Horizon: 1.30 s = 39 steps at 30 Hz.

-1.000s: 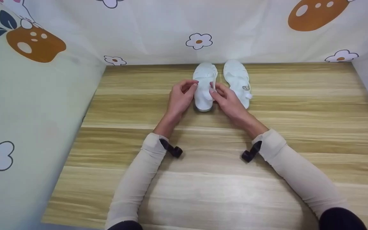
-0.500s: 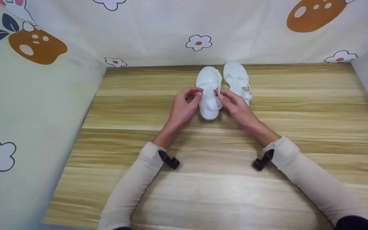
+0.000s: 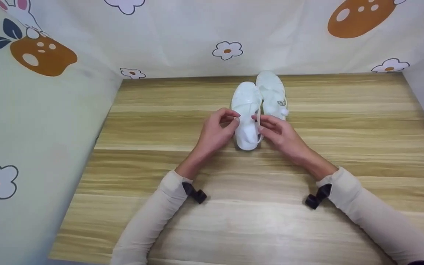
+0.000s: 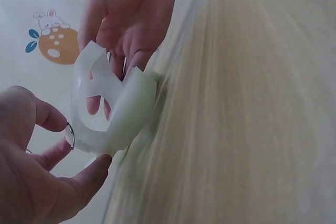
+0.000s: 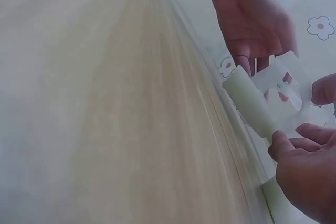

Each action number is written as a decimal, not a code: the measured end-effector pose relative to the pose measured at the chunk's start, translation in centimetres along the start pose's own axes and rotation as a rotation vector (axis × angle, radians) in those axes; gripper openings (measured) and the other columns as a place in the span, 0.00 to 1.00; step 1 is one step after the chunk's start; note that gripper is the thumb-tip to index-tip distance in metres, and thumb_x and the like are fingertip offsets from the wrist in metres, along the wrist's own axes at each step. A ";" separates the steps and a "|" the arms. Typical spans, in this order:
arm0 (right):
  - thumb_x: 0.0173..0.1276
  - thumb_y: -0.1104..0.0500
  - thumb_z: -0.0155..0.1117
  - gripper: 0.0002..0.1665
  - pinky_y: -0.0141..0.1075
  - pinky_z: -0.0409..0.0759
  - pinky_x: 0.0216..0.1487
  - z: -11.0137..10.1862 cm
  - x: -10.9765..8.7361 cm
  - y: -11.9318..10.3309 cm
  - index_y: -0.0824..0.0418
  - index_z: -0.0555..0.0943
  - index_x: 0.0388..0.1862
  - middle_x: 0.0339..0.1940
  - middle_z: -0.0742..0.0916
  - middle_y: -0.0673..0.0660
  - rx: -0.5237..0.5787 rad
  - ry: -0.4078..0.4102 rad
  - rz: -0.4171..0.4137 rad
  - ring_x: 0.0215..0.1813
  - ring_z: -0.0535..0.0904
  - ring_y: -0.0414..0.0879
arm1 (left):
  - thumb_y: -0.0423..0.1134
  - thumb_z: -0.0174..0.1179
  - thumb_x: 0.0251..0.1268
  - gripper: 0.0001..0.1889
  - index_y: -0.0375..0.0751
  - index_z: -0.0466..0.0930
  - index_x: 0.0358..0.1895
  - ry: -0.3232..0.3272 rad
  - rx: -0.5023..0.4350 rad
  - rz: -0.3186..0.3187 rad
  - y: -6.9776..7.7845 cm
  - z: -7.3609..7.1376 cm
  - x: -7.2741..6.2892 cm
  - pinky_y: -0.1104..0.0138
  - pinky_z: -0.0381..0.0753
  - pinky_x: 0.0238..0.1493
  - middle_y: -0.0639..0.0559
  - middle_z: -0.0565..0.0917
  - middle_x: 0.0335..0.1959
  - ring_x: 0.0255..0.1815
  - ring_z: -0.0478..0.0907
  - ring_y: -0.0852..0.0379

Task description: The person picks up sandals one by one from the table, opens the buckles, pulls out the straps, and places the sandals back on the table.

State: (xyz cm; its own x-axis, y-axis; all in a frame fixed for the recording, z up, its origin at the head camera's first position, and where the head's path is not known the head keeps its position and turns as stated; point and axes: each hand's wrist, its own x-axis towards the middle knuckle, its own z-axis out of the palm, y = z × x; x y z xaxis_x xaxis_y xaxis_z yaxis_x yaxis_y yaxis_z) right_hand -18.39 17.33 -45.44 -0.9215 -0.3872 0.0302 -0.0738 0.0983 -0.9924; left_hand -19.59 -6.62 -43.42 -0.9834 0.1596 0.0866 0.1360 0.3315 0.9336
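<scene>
From the head camera, I see the left hand (image 3: pixel 217 129) with its fingers bent, thumb and fingertips pinching the near edge of a white sandal (image 3: pixel 246 105). The right hand (image 3: pixel 285 138) has its fingers curled too, gripping the strap (image 3: pixel 259 123) on its own side, so the sandal sits between the two hands, its toe pointing away beyond the fingertips. Past the right hand's fingers, just beside the held sandal, a second sandal (image 3: pixel 271 86) lies on the wooden table (image 3: pixel 212 224).

In the left wrist view, the left hand's thumb is under the sole and its fingers are by a buckle (image 4: pixel 72 136); the right hand is across from it, fingers partly behind the strap.

The right wrist view shows the right hand's thumb and fingers around the sandal's side, the left hand opposite. A pale piece beneath the right hand is too cropped to make out.
</scene>
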 end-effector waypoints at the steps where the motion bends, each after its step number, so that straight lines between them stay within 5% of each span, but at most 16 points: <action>1: 0.85 0.58 0.60 0.27 0.25 0.74 0.73 0.0 -0.2 0.0 0.66 0.75 0.77 0.80 0.79 0.61 -0.010 -0.006 -0.001 0.83 0.72 0.55 | 0.38 0.65 0.75 0.09 0.40 0.86 0.52 -0.005 -0.006 0.000 0.0 0.0 -0.1 0.56 0.85 0.68 0.44 0.89 0.55 0.60 0.88 0.51; 16: 0.82 0.61 0.63 0.28 0.27 0.77 0.72 -0.4 -1.0 0.1 0.69 0.74 0.77 0.77 0.81 0.62 0.007 -0.076 0.017 0.81 0.74 0.57 | 0.39 0.67 0.71 0.06 0.41 0.86 0.44 -0.029 0.048 -0.041 -0.5 -0.6 -1.0 0.61 0.86 0.60 0.47 0.90 0.47 0.55 0.89 0.52; 28: 0.81 0.60 0.64 0.25 0.27 0.78 0.69 -1.3 -1.8 0.1 0.69 0.79 0.72 0.73 0.85 0.63 -0.085 -0.151 0.031 0.75 0.80 0.53 | 0.43 0.66 0.75 0.09 0.41 0.86 0.48 -0.236 0.135 -0.081 0.0 -2.0 -1.2 0.67 0.83 0.49 0.47 0.90 0.48 0.47 0.87 0.56; 34: 0.81 0.58 0.65 0.26 0.27 0.79 0.68 -2.1 -1.7 -0.1 0.69 0.79 0.71 0.71 0.85 0.63 -0.129 -0.174 0.041 0.75 0.79 0.57 | 0.46 0.66 0.78 0.12 0.43 0.88 0.52 -0.356 0.108 -0.103 0.0 -3.0 -0.8 0.65 0.86 0.48 0.47 0.90 0.53 0.52 0.89 0.54; 39: 0.80 0.59 0.68 0.28 0.30 0.78 0.71 -1.8 -1.3 -0.2 0.70 0.75 0.72 0.71 0.83 0.66 -0.115 -0.144 0.040 0.77 0.77 0.60 | 0.49 0.70 0.75 0.11 0.48 0.91 0.50 -0.385 0.071 -0.099 -0.8 -3.5 -0.3 0.64 0.83 0.46 0.50 0.91 0.49 0.48 0.85 0.55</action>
State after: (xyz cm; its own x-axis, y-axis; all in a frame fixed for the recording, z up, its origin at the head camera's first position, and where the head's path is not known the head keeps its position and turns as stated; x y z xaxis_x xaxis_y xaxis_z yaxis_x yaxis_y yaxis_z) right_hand -17.86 19.51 -45.02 -0.8611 -0.5073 -0.0350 -0.0883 0.2170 -0.9722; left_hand -19.83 -10.23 -43.00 -0.8770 0.4558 -0.1522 0.0636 0.4242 0.9033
